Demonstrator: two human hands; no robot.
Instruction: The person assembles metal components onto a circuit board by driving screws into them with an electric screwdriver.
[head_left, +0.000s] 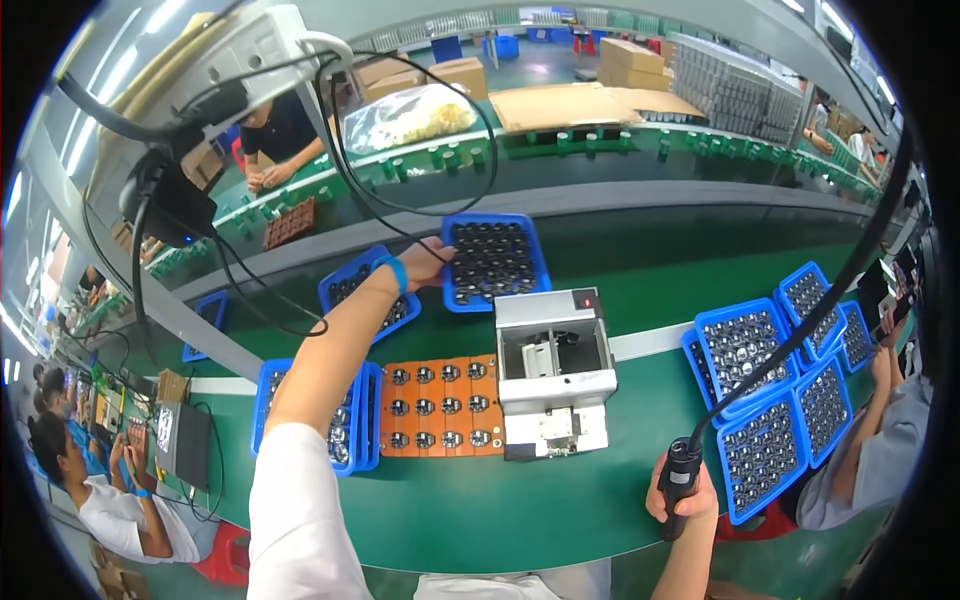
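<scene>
My left hand (430,262) reaches far forward, a blue band around its wrist. Its fingers close on the left edge of a blue tray (542,268) filled with rows of small dark parts. The fingertips are partly hidden at the rim. In my right hand (704,494), held low at the table's front edge, is a black electric screwdriver (682,468), its cord running up to the right. Between the hands lies an orange-brown fixture board (436,390) with rows of small black-and-metal parts. Against its right side stands a white-grey box-shaped machine (557,384) with an open top.
Stacked blue trays of parts stand at the left (369,425) and right (762,408). Another blue tray (405,318) sits under my left forearm. Black cables (497,150) hang overhead from a power strip (225,60). Co-workers sit at both sides and across the conveyor (640,215).
</scene>
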